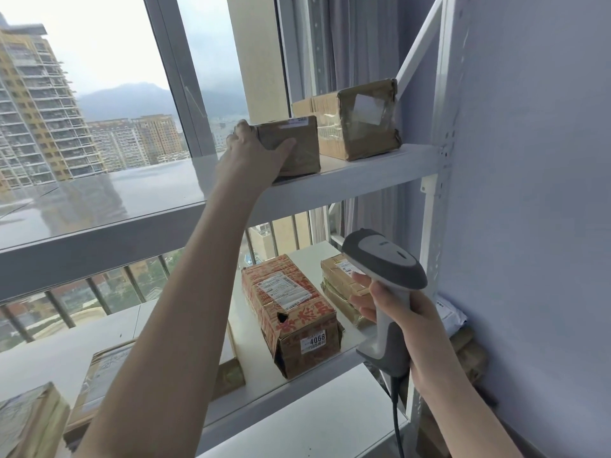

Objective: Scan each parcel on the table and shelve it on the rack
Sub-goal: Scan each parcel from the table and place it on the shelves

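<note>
My left hand (pixel 256 150) reaches up and grips the left end of a small brown parcel (pixel 297 150) that rests on the upper shelf (pixel 363 173) of the white rack. A larger taped brown box (pixel 357 122) stands just right of it on the same shelf. My right hand (pixel 401 312) holds a grey and white barcode scanner (pixel 385 262) by its handle, low at the right, with its cable hanging down. On the lower shelf (pixel 258 352) lie a red-printed carton (pixel 291 312) with labels and a stack of flat brown parcels (pixel 344 285).
More cardboard parcels (pixel 99 385) lie on the white table (pixel 59 352) at lower left. A large window with a railing fills the left. The lilac wall (pixel 535 193) and the rack's white upright (pixel 443 143) close the right side, with bags (pixel 453 312) piled beside it.
</note>
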